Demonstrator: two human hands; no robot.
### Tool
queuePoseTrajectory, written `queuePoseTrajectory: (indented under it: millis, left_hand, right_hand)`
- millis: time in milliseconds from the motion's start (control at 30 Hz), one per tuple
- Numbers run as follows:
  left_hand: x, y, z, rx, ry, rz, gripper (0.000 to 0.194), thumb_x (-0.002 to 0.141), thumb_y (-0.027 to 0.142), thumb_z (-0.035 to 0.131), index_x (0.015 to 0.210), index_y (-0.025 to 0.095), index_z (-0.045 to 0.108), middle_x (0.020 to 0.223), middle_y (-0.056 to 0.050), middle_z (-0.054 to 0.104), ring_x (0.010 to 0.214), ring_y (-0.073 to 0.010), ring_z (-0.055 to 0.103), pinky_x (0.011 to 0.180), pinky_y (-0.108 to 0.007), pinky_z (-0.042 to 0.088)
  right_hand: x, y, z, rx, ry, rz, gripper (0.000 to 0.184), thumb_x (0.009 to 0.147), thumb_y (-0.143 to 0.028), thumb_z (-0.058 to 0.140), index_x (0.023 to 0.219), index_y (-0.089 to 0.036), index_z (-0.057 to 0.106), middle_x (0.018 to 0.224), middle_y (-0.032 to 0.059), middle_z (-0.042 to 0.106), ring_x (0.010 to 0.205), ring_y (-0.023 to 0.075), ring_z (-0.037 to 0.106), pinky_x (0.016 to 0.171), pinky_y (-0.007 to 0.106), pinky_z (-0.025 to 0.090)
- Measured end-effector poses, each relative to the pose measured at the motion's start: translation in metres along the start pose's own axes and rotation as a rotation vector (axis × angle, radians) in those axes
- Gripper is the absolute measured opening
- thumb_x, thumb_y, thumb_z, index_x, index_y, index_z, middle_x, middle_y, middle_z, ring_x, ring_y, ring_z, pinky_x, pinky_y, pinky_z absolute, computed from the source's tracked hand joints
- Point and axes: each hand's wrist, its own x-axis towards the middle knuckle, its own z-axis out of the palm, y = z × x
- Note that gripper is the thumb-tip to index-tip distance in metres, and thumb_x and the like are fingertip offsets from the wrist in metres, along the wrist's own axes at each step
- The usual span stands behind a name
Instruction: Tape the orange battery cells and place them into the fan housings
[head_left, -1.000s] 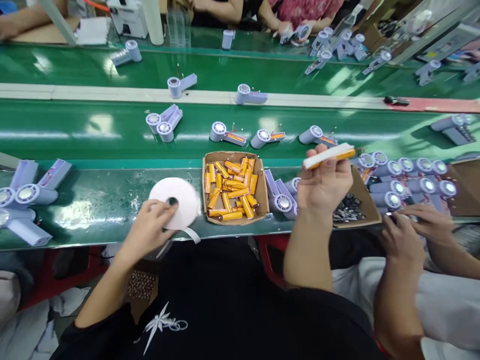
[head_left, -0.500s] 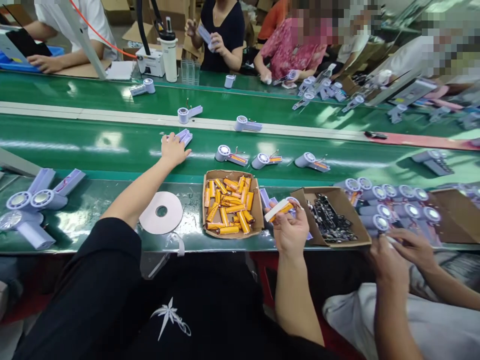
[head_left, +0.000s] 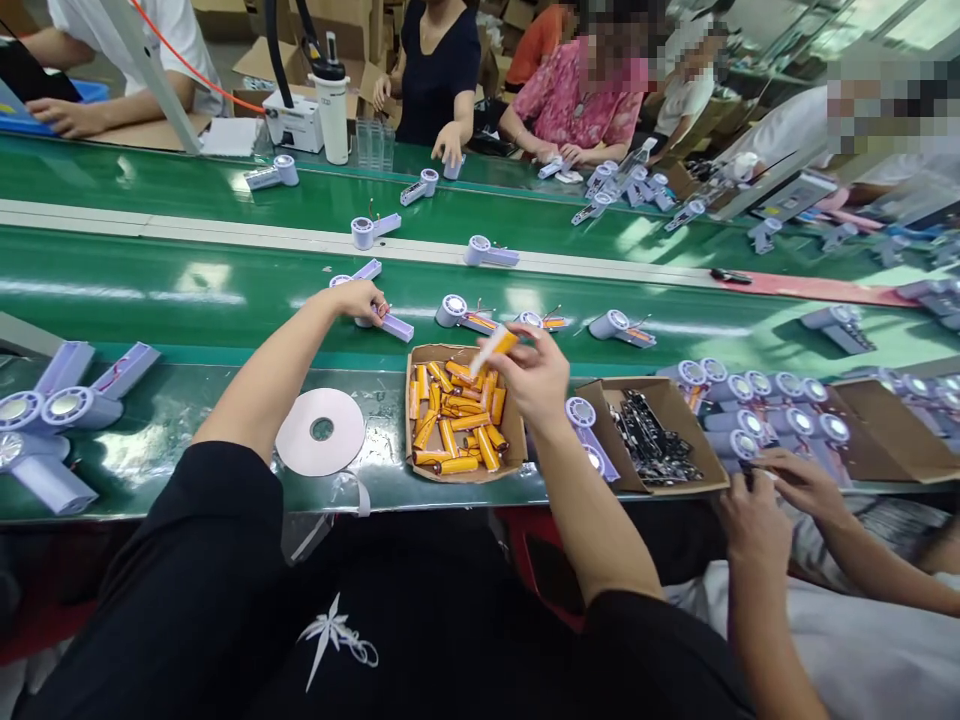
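My left hand [head_left: 363,300] is closed on a lavender fan housing [head_left: 396,326] over the green conveyor; its round head is mostly hidden by the fingers. Just behind it lies another lavender housing [head_left: 367,271]. Between the fingertips of my right hand [head_left: 536,378] is an orange battery [head_left: 504,342] with a white strip along it, held above a cardboard box [head_left: 517,462] of similar orange batteries [head_left: 452,420]. To the right of that box, more fan housings [head_left: 595,440] lie partly behind my right forearm.
A roll of white tape [head_left: 300,432] lies flat on the bench. A cardboard box [head_left: 709,470] of black circuit parts [head_left: 652,440] stands at right, beside a co-worker's hands [head_left: 765,500] and many housings. Several fan housings with orange batteries [head_left: 616,325] rest on the conveyor.
My left hand has drawn a fan housing towards me and to the right, leaving another behind. My right hand has moved left and forward, carrying the battery over the battery box.
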Motion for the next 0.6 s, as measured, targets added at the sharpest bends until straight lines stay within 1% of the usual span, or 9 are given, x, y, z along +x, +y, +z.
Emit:
queuePoseTrajectory:
  millis: [33, 100, 133, 200, 267, 367, 500, 600]
  left_hand:
    - [0.001, -0.001, -0.002, -0.056, 0.01, -0.007, 0.027, 0.076, 0.048, 0.081, 0.084, 0.023, 0.082, 0.11, -0.003, 0.085, 0.105, -0.0209, 0.073, 0.094, -0.027, 0.051]
    - [0.002, 0.0, -0.001, -0.096, 0.046, -0.026, 0.03, 0.078, 0.05, 0.079, 0.088, 0.022, 0.084, 0.105, -0.003, 0.085, 0.103, -0.0206, 0.073, 0.09, -0.026, 0.051]
    - [0.003, 0.001, 0.001, -0.085, 0.065, -0.036, 0.031, 0.079, 0.05, 0.077, 0.09, 0.022, 0.085, 0.1, -0.003, 0.085, 0.099, -0.0201, 0.073, 0.087, -0.026, 0.05]
    - [0.004, 0.005, 0.006, -0.054, 0.097, -0.054, 0.03, 0.081, 0.047, 0.074, 0.092, 0.022, 0.085, 0.091, -0.002, 0.084, 0.09, -0.0189, 0.071, 0.081, -0.026, 0.048]
    - [0.006, 0.009, 0.012, -0.028, 0.117, -0.065, 0.027, 0.082, 0.044, 0.073, 0.09, 0.022, 0.085, 0.084, -0.002, 0.082, 0.084, -0.0187, 0.069, 0.078, -0.027, 0.046]
    - [0.011, 0.015, 0.017, -0.001, 0.122, -0.07, 0.021, 0.08, 0.04, 0.076, 0.086, 0.023, 0.085, 0.079, -0.003, 0.08, 0.084, -0.0204, 0.069, 0.078, -0.028, 0.044]
    - [0.017, 0.021, 0.018, 0.025, 0.13, -0.068, 0.018, 0.081, 0.04, 0.078, 0.087, 0.024, 0.085, 0.079, -0.003, 0.08, 0.086, -0.0215, 0.069, 0.078, -0.029, 0.044]
    - [0.023, 0.026, 0.02, 0.037, 0.147, -0.063, 0.018, 0.083, 0.039, 0.076, 0.089, 0.024, 0.084, 0.08, -0.003, 0.08, 0.084, -0.0214, 0.068, 0.077, -0.029, 0.044]
  right_hand:
    - [0.021, 0.002, 0.018, -0.041, -0.087, 0.011, 0.056, 0.074, -0.037, 0.097, 0.122, -0.024, 0.072, 0.1, 0.0054, 0.087, 0.098, 0.0265, 0.086, 0.093, 0.042, 0.07]
    - [0.056, 0.011, 0.049, -0.208, -0.245, 0.035, 0.058, 0.08, -0.036, 0.091, 0.131, -0.021, 0.069, 0.103, 0.0068, 0.087, 0.1, 0.0271, 0.085, 0.097, 0.042, 0.068]
    - [0.07, 0.017, 0.06, -0.312, -0.309, 0.039, 0.059, 0.083, -0.035, 0.088, 0.135, -0.019, 0.067, 0.103, 0.0066, 0.087, 0.1, 0.0271, 0.085, 0.098, 0.042, 0.066]
    - [0.09, 0.031, 0.077, -0.507, -0.408, 0.026, 0.055, 0.089, -0.033, 0.083, 0.139, -0.018, 0.065, 0.101, 0.0056, 0.087, 0.099, 0.0266, 0.084, 0.097, 0.039, 0.064]
    - [0.099, 0.044, 0.085, -0.658, -0.476, -0.009, 0.048, 0.094, -0.033, 0.079, 0.139, -0.019, 0.066, 0.105, 0.0065, 0.087, 0.101, 0.0261, 0.083, 0.096, 0.036, 0.062]
    - [0.102, 0.056, 0.089, -0.85, -0.536, -0.066, 0.041, 0.099, -0.034, 0.077, 0.137, -0.022, 0.067, 0.111, 0.0087, 0.087, 0.107, 0.027, 0.082, 0.096, 0.034, 0.059]
    - [0.102, 0.062, 0.09, -1.055, -0.573, -0.096, 0.038, 0.104, -0.038, 0.074, 0.138, -0.023, 0.066, 0.112, 0.0116, 0.087, 0.109, 0.0299, 0.081, 0.093, 0.033, 0.056]
    - [0.102, 0.063, 0.092, -1.198, -0.619, -0.1, 0.04, 0.106, -0.042, 0.072, 0.141, -0.023, 0.066, 0.115, 0.0143, 0.086, 0.109, 0.0332, 0.079, 0.091, 0.033, 0.055]
